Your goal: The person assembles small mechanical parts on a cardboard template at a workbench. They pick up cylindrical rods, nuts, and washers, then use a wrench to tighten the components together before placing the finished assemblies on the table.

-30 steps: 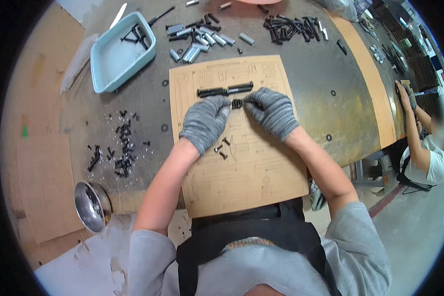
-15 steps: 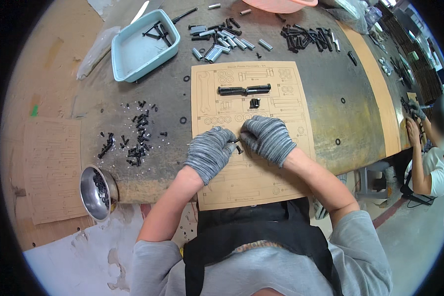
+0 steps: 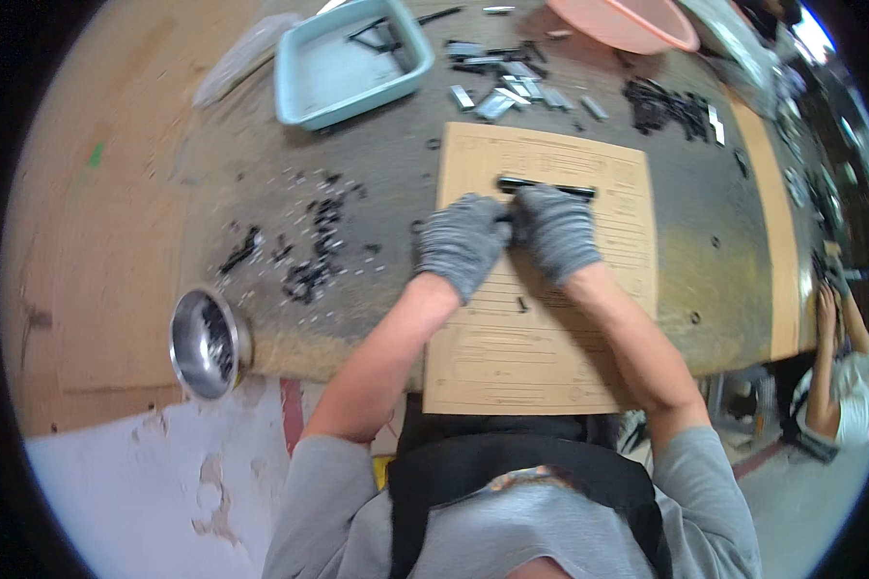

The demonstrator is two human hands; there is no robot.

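My left hand (image 3: 463, 243) and my right hand (image 3: 556, 234), both in grey striped knit gloves, meet over the upper middle of a brown printed sheet (image 3: 478, 357). Fingers on each are bent and pressed together. A small dark piece seems to be between the fingertips, but blur and the gloves hide what it is. Just beyond my hands, black bolts (image 3: 574, 190) lie end to end across the sheet, partly covered by my right fingers. A single small black screw (image 3: 522, 304) rests on the sheet nearer to me.
Left lie scattered small black screws (image 3: 323, 236) and a steel bowl (image 3: 185, 347) holding dark parts. Further back are a light-blue tray (image 3: 294, 111), silver sleeves (image 3: 497, 104), a black bolt pile (image 3: 666, 108) and a pink basin (image 3: 628, 29). Another person's arm (image 3: 826, 357) shows far right.
Both hands have moved up the sheet, toward the long bolts, and cover the spot where a few short black pieces lay. The view has shifted and blurred. One small screw stays behind on the sheet.
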